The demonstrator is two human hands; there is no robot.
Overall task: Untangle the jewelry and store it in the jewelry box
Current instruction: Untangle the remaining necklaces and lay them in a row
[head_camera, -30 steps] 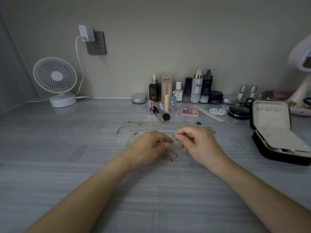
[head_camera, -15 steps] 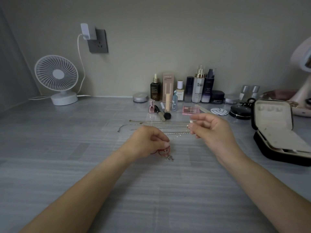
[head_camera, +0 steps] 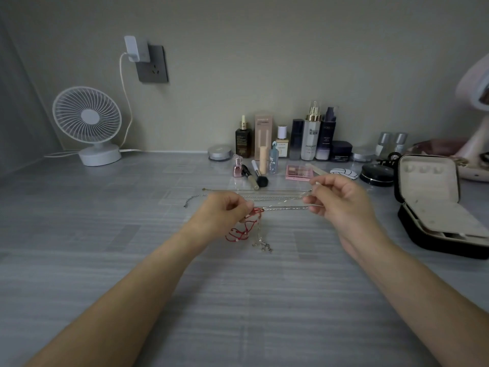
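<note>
Hands: left hand (head_camera: 222,214) curled, fingertips pinching the knot where the red cord (head_camera: 242,230) meets the silver chain (head_camera: 287,208). The right hand (head_camera: 341,201) is also curled and pinches the chain's other end, so the chain runs taut between them.
Tangle: held just above the bench (head_camera: 105,260). Red loops and a loose silver tail hang below the left hand, and the tail's end is near or touching the surface.
Storage: jewelry box (head_camera: 428,181) at far right, lid up, well apart from both hands.
Risk, tension: with the chain already taut, a harder pull would probably cinch the knot or strain a fine link.
Risk, re-snag: the laid-out chains (head_camera: 254,192) lie just beyond the hands, so a bundle drifting onto them could catch.
Risk, drop: if the left pinch slips, the cord likely falls into a heap.
Hidden: left fingers cover the knot, so how cord and chain interlock cannot be told. Any clasp under the right fingertips is unseen.
Unclear: the box compartments are too dim to read.
</note>
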